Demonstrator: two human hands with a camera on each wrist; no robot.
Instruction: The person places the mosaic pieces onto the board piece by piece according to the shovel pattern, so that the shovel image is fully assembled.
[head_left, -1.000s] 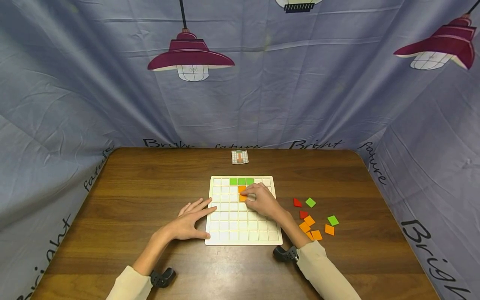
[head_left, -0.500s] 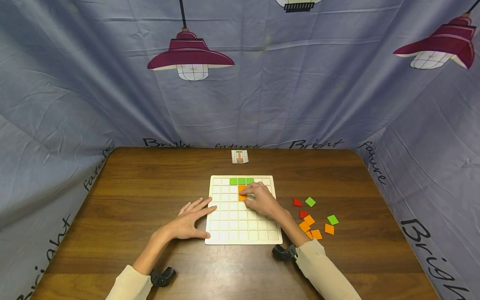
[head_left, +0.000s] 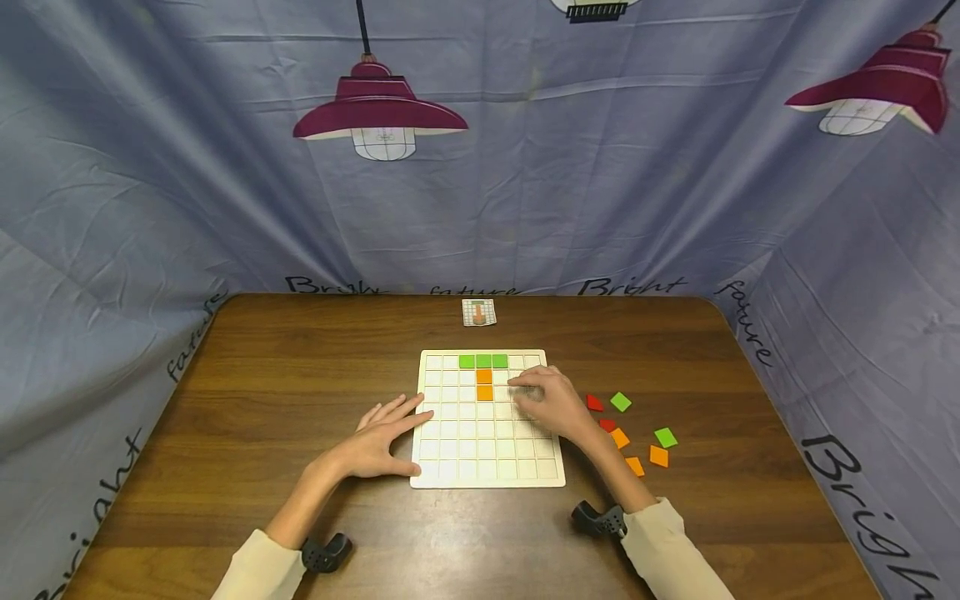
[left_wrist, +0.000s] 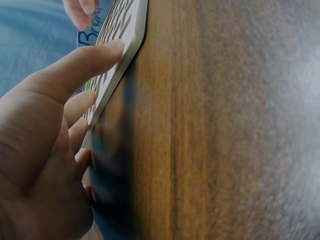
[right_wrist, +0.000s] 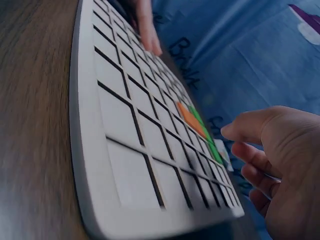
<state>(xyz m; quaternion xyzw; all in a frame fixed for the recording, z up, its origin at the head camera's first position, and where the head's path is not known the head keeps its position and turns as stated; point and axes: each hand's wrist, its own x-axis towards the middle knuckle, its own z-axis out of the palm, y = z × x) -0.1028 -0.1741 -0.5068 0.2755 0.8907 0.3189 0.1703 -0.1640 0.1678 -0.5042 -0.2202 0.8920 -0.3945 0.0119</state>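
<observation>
A white grid board (head_left: 450, 450) lies on the wooden table. Three green tiles (head_left: 483, 361) line its top row, and two orange tiles (head_left: 484, 385) sit in a column under the middle one. My left hand (head_left: 375, 442) rests at the board's left edge with fingers spread; in the left wrist view its thumb (left_wrist: 107, 55) lies on the rim. Over the board's right side hovers my right hand (head_left: 553, 404), slightly blurred, fingers loosely bent. The right wrist view shows nothing between that hand's thumb and fingers (right_wrist: 255, 157).
Right of the board lie loose orange tiles (head_left: 658, 456), green tiles (head_left: 666, 437) and red pieces (head_left: 594, 402), some partly hidden by the right forearm. A small printed pattern card (head_left: 479, 312) lies behind the board. Patterned curtains (head_left: 525, 208) enclose the table's far side.
My right hand has let go of the lower orange tile and moved right, away from it, leaving both orange tiles in full view. The left hand has stayed put.
</observation>
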